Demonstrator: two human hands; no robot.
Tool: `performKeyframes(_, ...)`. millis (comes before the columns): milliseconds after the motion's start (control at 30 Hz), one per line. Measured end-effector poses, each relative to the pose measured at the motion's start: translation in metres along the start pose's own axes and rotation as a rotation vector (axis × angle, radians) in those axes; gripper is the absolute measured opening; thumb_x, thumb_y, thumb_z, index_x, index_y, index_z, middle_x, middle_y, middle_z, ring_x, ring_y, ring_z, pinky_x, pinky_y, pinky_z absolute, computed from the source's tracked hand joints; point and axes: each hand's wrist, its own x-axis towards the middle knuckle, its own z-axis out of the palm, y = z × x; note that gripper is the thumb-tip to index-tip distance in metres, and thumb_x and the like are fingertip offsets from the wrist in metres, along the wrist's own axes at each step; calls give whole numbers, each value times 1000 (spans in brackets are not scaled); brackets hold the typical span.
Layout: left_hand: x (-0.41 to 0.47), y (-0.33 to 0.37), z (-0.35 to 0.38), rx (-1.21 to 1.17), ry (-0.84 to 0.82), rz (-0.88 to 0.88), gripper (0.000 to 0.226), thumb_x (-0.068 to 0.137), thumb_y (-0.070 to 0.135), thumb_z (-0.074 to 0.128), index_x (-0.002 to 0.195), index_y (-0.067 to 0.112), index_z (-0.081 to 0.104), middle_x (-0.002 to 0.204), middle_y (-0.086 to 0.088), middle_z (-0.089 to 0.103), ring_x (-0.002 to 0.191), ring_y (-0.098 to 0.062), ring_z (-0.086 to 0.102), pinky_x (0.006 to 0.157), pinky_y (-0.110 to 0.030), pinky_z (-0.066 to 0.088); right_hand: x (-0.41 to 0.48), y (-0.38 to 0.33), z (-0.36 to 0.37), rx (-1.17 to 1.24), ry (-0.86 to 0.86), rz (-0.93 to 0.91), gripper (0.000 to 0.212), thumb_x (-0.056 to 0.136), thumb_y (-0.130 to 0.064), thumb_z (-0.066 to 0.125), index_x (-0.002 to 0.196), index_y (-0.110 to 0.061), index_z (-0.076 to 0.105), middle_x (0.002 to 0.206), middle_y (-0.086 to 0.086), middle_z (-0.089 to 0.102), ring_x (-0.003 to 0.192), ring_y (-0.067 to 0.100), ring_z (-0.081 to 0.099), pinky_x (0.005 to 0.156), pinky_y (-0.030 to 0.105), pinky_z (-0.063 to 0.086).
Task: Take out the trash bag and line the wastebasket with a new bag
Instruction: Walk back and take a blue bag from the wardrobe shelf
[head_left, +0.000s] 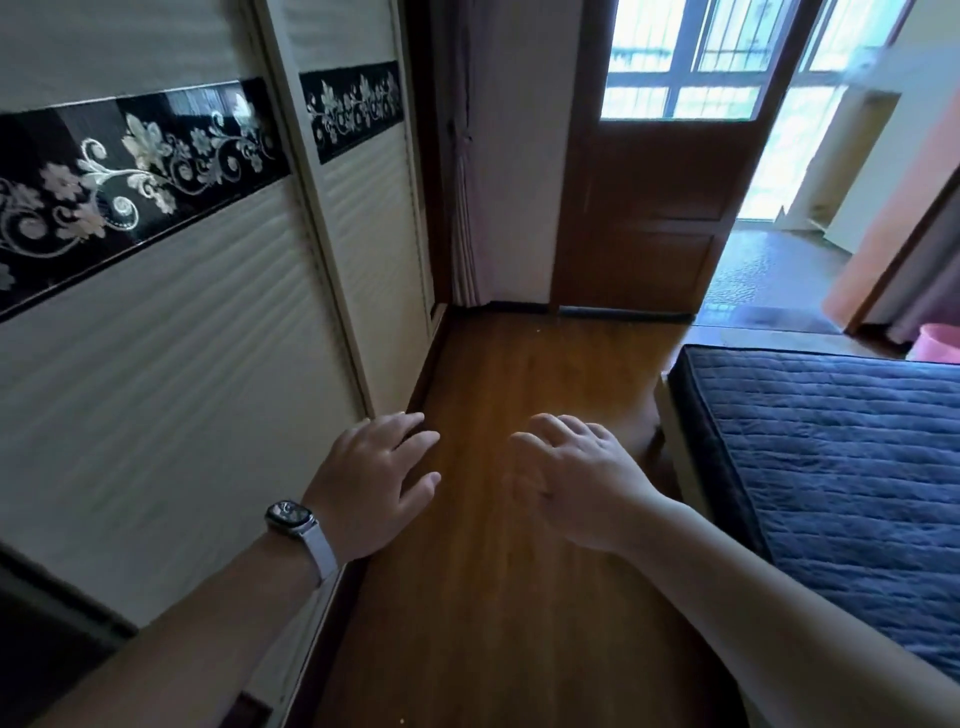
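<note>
both hands are out in front, palms down, over the wooden floor (519, 395). the left hand (371, 480), at about 7 o'clock from the middle of the view, has its fingers loosely spread and slightly curled, holding nothing; a watch (291, 517) with a pale strap sits on that wrist. the right hand (576, 483), at 5 o'clock, is just as open, fingers drooping a little, empty too. the two hands are near each other but apart.

a wardrobe (182, 364) with a black floral band runs along 9 o'clock. a bed (831, 467) with a blue quilted cover fills 3 to 4 o'clock. a brown door (654, 218) stands at 12 o'clock beside an open doorway.

a pink tub (937, 343), possibly the wastebasket, peeks in at 3 o'clock past the bed; i cannot tell for sure. no bag shows.
</note>
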Motion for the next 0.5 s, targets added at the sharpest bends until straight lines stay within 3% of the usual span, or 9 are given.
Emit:
performKeyframes(233,85,-49,32,-68,12,84,47,88,47,47,122,19,62,132,-6,59,123,-26,54,100,-46,42,80,19,10,-4,8,54,55,83,-62,19,126,-37,42,135,-6,47,125,21,45,101,39,36)
performKeyframes(500,170,-79,85,-92,-33,61,47,88,47,47,122,19,63,131,-7,60,123,-26,55,101,-49,43,167,82,41,18,-19,77,50,86,-60,23,125,-37,45,131,-7,51,121,20,49,98,39,39)
